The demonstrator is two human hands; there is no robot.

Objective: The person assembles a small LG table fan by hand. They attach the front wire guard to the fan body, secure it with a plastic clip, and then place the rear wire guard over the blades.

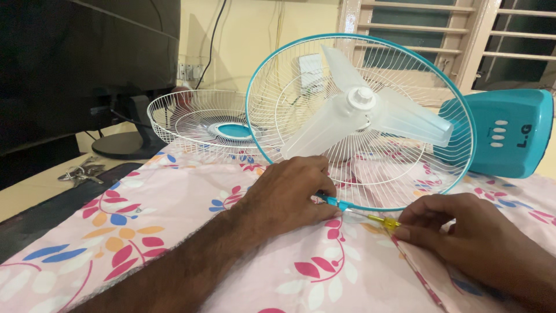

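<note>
Left hand (289, 194) pinched bottom of teal rim (370, 207) on fan guard (359, 122), mid floral cloth (174, 214); right hand (463, 229) fingers closed on yellow screwdriver (379, 221), tip at rim clip; loose front grille (200, 119) lay toward cloth's far left edge, keys (81, 172) beyond

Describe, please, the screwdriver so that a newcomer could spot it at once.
Start at the fan lying on the flowered cloth. At the lowest point of its teal rim, the screwdriver spans between left hand and right hand. Its yellow handle is unique.
</note>
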